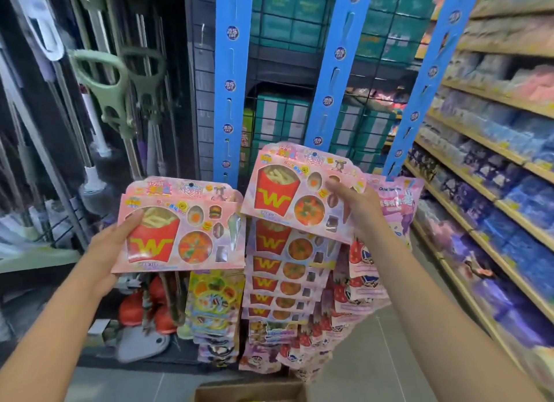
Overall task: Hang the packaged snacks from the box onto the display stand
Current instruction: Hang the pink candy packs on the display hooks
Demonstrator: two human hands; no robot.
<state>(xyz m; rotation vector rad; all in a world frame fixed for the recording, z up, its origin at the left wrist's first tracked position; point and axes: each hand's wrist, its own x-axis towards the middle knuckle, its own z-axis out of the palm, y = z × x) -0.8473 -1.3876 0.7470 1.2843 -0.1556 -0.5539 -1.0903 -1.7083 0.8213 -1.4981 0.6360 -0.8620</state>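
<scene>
Left hand grips one snack pack, right hand another; the right pack lies just below the middle blue strip.

shop aisle | R: wood shelves, blue/purple pkgs | L: hung mops | bk: teal boxes behind wire mesh | grey tile floor

The head-worn wide-angle view faces forward and slightly down, close before the blue slotted display strips, wooden shelves to their right.
</scene>
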